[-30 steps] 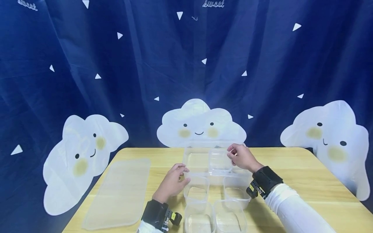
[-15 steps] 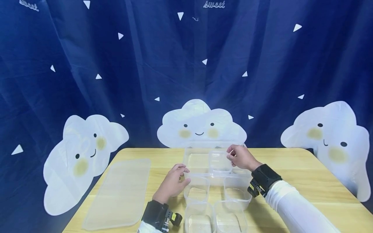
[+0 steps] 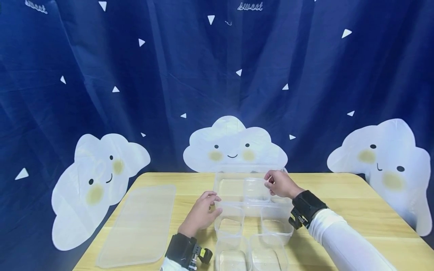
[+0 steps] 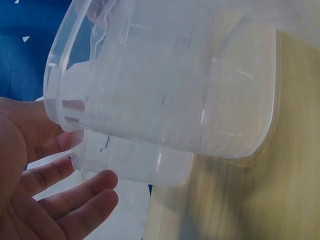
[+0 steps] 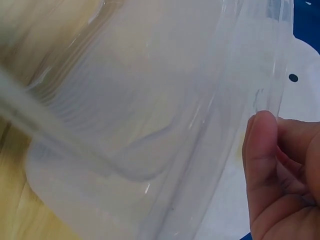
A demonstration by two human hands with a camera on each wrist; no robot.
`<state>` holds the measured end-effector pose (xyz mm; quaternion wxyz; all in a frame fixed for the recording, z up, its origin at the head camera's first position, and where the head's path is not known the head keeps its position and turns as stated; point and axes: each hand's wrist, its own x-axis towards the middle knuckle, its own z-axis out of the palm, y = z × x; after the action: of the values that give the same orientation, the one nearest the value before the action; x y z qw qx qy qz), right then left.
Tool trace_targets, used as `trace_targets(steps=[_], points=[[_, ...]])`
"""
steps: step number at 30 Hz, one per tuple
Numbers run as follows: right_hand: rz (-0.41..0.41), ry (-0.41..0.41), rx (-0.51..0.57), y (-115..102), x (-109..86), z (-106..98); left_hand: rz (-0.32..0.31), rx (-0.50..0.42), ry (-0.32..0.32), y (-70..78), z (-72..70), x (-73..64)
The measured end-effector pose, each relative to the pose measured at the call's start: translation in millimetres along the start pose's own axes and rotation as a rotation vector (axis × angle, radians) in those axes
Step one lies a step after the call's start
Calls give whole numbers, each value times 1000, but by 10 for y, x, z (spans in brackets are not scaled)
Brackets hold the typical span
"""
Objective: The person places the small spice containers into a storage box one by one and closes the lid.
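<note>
A large clear plastic box (image 3: 229, 191) sits at the far middle of the table. Within its outline, on the right side, is a small clear square container (image 3: 255, 190). My right hand (image 3: 283, 183) pinches the rim at that container's right edge; in the right wrist view the thumb (image 5: 262, 132) presses against the clear rim. Beside the large box's near left corner, my left hand (image 3: 200, 212) has its fingers spread and relaxed. Part of it lies behind a clear rim (image 4: 65, 95) in the left wrist view, and whether it touches the plastic I cannot tell.
Several small clear containers stand in front of the large box, among them one at the left (image 3: 229, 222) and one at the right (image 3: 276, 222). A flat frosted lid (image 3: 139, 226) lies on the wooden table (image 3: 359, 226) at the left. Behind hangs a blue cloud-print curtain (image 3: 217, 75).
My right hand and the small container have sunk slightly within the large box's outline. The left hand has stayed nearly still.
</note>
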<state>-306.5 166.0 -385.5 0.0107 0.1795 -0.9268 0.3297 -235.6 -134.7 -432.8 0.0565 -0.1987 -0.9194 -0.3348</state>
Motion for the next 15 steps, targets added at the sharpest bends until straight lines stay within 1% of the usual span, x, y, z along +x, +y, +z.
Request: trace_targets(steps=[10, 15], points=[[13, -44, -45, -10, 13, -14, 20, 14, 12, -13, 21, 13], [-8, -56, -71, -26, 21, -19, 22, 10, 14, -17, 22, 11]])
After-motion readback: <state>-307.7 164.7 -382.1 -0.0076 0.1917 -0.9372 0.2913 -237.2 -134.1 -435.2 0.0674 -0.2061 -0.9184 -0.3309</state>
